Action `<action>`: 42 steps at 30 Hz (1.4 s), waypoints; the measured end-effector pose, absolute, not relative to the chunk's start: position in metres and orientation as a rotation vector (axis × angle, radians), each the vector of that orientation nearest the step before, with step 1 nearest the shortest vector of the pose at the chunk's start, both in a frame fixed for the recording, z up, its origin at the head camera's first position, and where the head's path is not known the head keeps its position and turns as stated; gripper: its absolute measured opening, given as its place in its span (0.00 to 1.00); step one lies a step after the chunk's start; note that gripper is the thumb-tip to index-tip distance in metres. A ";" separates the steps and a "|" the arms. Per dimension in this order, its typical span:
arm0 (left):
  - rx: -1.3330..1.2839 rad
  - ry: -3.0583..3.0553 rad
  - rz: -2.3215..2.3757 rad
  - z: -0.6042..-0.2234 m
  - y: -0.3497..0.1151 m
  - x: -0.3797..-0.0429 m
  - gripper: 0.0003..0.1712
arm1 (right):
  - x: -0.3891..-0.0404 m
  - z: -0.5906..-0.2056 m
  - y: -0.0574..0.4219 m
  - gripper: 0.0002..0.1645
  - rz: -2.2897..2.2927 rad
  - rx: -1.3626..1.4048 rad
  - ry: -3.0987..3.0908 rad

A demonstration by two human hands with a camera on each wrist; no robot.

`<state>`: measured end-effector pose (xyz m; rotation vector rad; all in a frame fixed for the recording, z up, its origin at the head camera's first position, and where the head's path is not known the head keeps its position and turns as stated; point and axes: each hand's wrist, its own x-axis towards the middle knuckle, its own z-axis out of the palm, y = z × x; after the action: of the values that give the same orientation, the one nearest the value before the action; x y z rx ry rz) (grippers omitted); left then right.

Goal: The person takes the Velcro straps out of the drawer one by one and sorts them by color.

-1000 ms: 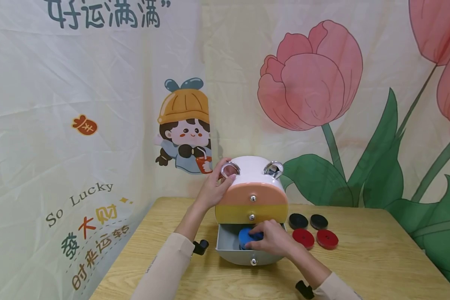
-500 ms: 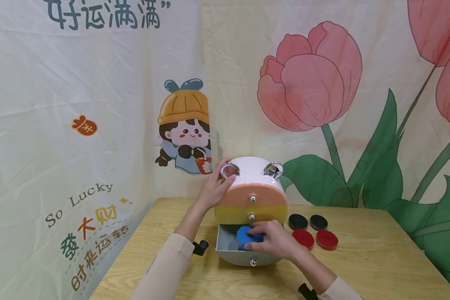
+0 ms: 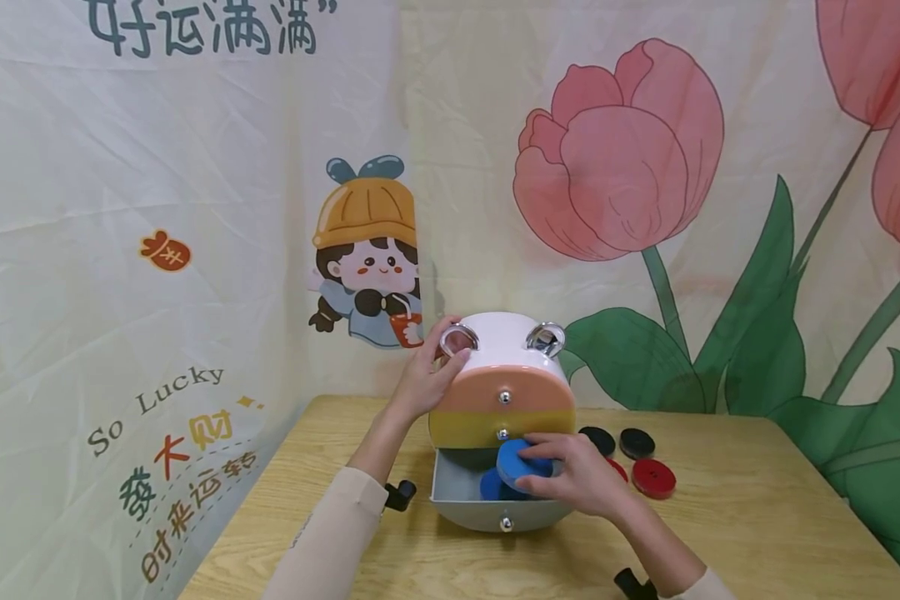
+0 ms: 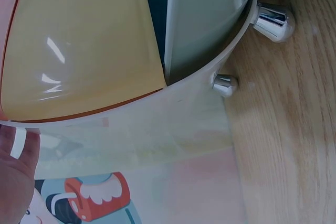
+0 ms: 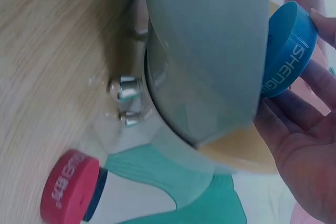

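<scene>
A small drawer cabinet (image 3: 495, 342) with a white top and two silver ring ears stands on the wooden table. My left hand (image 3: 431, 379) holds it at its upper left, by the ring. The bottom grey drawer (image 3: 465, 515) is pulled out, below the closed orange and yellow ones. Over this drawer, my right hand (image 3: 585, 477) pinches a thick blue disc (image 3: 513, 471) between thumb and fingers. White lettering and a ridged rim show on the blue disc (image 5: 291, 51) in the right wrist view. A second blue disc (image 3: 491, 485) lies in the drawer, partly covered.
Right of the cabinet are two black discs (image 3: 637, 443) and two red discs (image 3: 654, 479), one red disc mostly hidden by my right hand. A printed cloth (image 3: 465, 167) hangs behind the table. Small black devices (image 3: 401, 495) show near both wrists.
My right hand has lifted the blue disc and moved it right, uncovering another blue disc in the drawer. The left hand keeps its place on the cabinet.
</scene>
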<state>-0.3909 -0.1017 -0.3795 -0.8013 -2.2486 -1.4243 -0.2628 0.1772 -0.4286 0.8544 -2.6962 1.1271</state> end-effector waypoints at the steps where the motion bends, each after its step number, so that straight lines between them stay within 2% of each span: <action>1: -0.805 -2.245 -1.427 -0.379 -0.102 -0.391 0.34 | -0.262 -0.428 0.180 0.29 1.128 0.850 -2.699; 11: -0.798 -2.258 -1.437 -0.380 -0.103 -0.392 0.35 | -0.254 -0.425 0.215 0.31 1.033 0.766 -2.651; 25: -0.776 -2.274 -1.451 -0.379 -0.101 -0.391 0.35 | -0.249 -0.431 0.266 0.25 0.996 0.598 -2.597; 42: -0.772 -2.276 -1.428 -0.378 -0.102 -0.390 0.34 | -0.241 -0.470 0.316 0.33 0.782 0.318 -2.624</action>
<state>-0.3900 -0.1020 -0.3776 -0.7717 -2.2756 -1.4279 -0.2408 0.3157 -0.4700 0.3182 -2.6240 0.7818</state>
